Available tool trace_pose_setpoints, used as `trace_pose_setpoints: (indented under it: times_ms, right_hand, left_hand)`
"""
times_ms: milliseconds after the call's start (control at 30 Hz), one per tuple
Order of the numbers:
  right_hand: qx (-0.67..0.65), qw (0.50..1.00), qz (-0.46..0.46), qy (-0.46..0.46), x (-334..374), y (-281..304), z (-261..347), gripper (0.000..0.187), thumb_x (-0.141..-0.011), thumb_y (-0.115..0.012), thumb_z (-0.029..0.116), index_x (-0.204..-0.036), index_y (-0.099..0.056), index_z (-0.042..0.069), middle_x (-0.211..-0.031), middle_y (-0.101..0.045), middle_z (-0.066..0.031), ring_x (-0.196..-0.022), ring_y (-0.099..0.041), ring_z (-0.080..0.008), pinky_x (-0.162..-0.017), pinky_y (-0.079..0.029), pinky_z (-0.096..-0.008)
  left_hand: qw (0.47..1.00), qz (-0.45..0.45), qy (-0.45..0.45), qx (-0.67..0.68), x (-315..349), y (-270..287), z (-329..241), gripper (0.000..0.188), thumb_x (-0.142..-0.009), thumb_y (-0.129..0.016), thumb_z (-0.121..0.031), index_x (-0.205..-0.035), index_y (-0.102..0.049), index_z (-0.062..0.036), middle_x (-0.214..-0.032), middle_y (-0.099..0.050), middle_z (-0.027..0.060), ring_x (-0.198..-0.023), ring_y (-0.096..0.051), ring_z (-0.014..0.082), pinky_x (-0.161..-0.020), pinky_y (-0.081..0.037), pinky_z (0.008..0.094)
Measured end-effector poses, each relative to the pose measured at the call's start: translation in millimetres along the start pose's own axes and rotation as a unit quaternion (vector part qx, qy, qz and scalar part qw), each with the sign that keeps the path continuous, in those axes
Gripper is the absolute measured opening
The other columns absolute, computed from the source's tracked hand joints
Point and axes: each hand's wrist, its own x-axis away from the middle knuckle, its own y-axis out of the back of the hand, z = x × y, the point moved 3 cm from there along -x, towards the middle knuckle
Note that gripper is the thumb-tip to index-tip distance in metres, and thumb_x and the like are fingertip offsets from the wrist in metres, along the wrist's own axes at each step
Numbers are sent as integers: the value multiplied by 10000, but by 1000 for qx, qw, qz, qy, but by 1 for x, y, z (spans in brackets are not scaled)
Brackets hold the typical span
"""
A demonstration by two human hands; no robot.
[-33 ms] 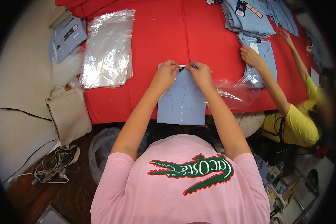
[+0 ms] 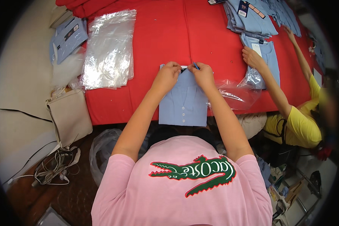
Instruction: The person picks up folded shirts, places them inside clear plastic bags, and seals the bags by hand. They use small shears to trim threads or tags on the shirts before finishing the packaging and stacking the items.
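In the middle of the frame we see a folded blue shirt (image 2: 183, 101) on red cloth (image 2: 158, 35). Our left hand (image 2: 170, 72) pinches its top edge; our right hand (image 2: 202, 73) holds a thin blue stick (image 2: 196, 66). Clear bags (image 2: 108, 52) lie at upper left.

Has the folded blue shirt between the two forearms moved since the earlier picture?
No, the shirt shows no visible shift against the red cloth's front edge.
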Motion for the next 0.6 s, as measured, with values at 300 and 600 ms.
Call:
trace_pose_setpoints:
  times_ms: [300,600]
  right_hand:
    - [-17,999,19,38,3,2,5,257,-1010,-741,243,-1088,-775,1,-850,-729,-120,-777,-656,-178,-730,-520,-347]
    - [-5,999,0,54,1,3,-2,345,-1020,-714,347,-1066,-746,6,-881,-734,-213,-804,-706,-317,-759,-538,-417]
  left_hand:
    - [999,-43,20,27,-25,4,-19,173,-928,-779,-69,-1061,-794,42,-1047,-749,136,-961,-767,218,-844,-608,332]
    - [994,-6,46,-99,-41,-21,0,180,-877,-837,-112,-996,-785,13,-983,-740,101,-864,-756,206,-783,-596,349]
